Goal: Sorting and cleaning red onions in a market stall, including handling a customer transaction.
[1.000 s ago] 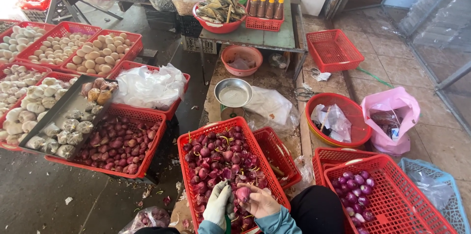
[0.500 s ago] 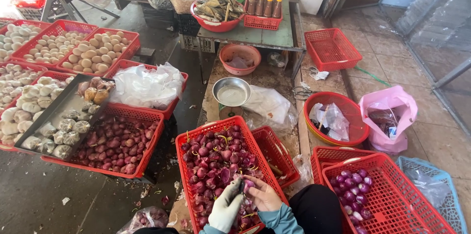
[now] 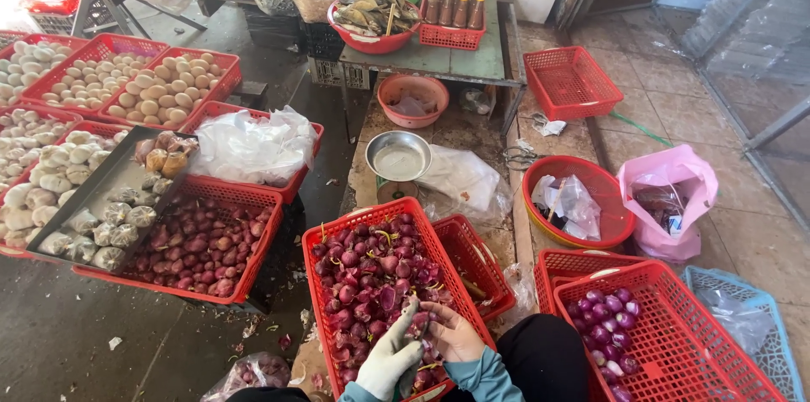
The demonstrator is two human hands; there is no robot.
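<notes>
My left hand (image 3: 390,358), in a white glove, and my bare right hand (image 3: 452,333) meet over the near end of a red plastic basket (image 3: 331,318) full of purple shallots (image 3: 371,275). Both hands close around one shallot (image 3: 419,323) held between them, just above the heap. To my right a second red basket (image 3: 675,343) holds a few cleaner purple shallots (image 3: 604,318) in its near left corner. A small red basket (image 3: 474,260) sits between the two.
Left: a red basket of shallots (image 3: 202,242), trays of garlic and pale bulbs (image 3: 126,86), a white plastic bag (image 3: 253,145). Ahead: a metal bowl on a scale (image 3: 397,157), a round red basin (image 3: 575,199), a pink bag (image 3: 666,199), a table (image 3: 472,64) with bottles and dried fish.
My gloved left hand has shifted right and turned toward my right hand; both stay low over the near end of the shallot basket, working one shallot.
</notes>
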